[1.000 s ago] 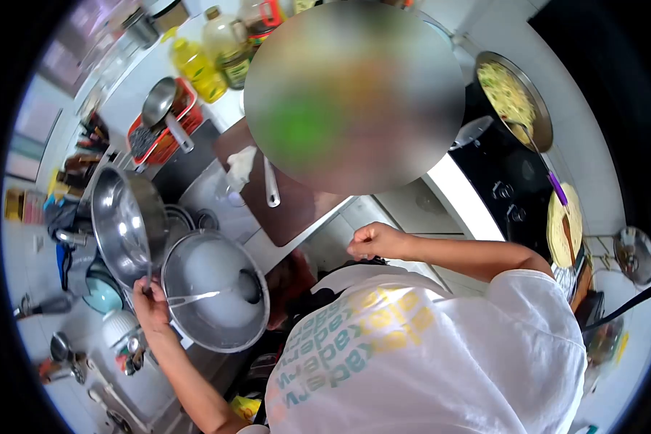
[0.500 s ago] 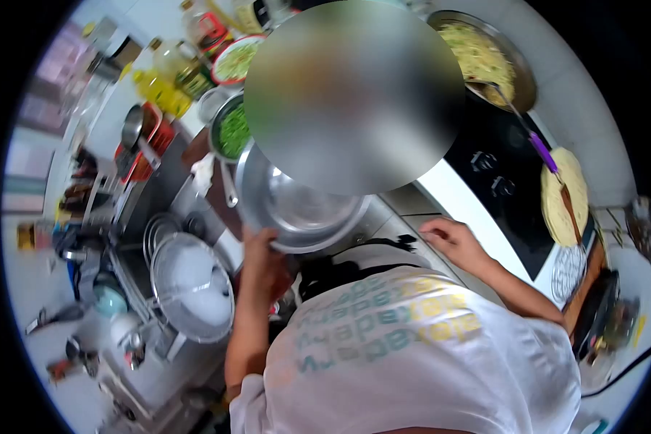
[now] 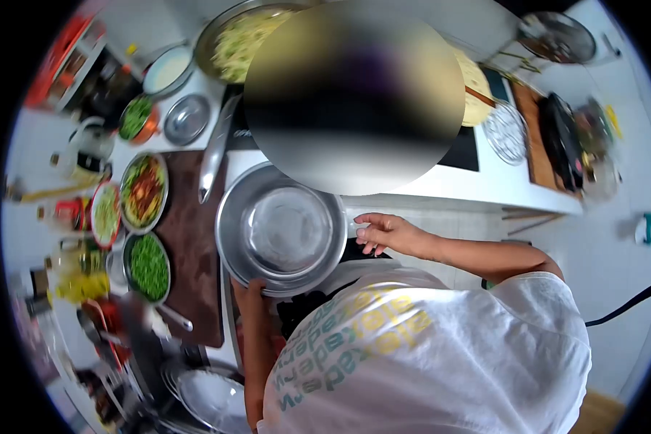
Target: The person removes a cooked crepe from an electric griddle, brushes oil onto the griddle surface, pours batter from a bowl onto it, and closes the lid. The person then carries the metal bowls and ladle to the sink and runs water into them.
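A wide stainless steel basin (image 3: 286,228) is held in front of my body, and nothing shows inside it. At its near left rim, my left hand (image 3: 250,291) grips the edge, with part of the fingers hidden by the metal. My right hand (image 3: 392,235) is just beyond the right rim, fingers loosely curled and apart, holding nothing. Left of the basin lies a dark brown cutting board (image 3: 192,267) on the counter. A cleaver (image 3: 215,152) rests near the board's far end.
On the left stand bowls of chopped greens (image 3: 150,267) and sauce-topped shreds (image 3: 145,189). A pan of shredded food (image 3: 242,43) sits at the back. Flatbreads (image 3: 476,90) lie by the cooktop, near a wire rack (image 3: 506,132). A blurred oval hides the centre top.
My view has turned right, from the sink side toward the cooktop. The basin now faces the counter's cutting board, still in my left hand. My right hand has come closer to its rim.
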A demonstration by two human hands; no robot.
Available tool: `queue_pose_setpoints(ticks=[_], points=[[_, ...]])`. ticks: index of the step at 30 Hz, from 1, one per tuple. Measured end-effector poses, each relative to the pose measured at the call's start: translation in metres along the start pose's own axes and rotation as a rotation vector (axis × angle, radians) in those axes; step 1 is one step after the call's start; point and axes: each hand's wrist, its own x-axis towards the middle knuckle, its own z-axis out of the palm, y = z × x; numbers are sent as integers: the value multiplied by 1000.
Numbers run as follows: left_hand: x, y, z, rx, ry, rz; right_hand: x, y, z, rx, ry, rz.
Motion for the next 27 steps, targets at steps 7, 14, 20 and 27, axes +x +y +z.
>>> queue_pose_setpoints(ticks=[7,14,20,27], points=[[19,-10,81,344,-462,-163,-59,30,-17,233,375,153],[-5,-14,172,506,-965,-292,-124,126,-62,659,816,217],[17,-40,186,830,-1163,-52,-174,165,-162,963,1153,91],[30,-82,175,798,-1062,-252,-165,150,-349,963,1235,-155]])
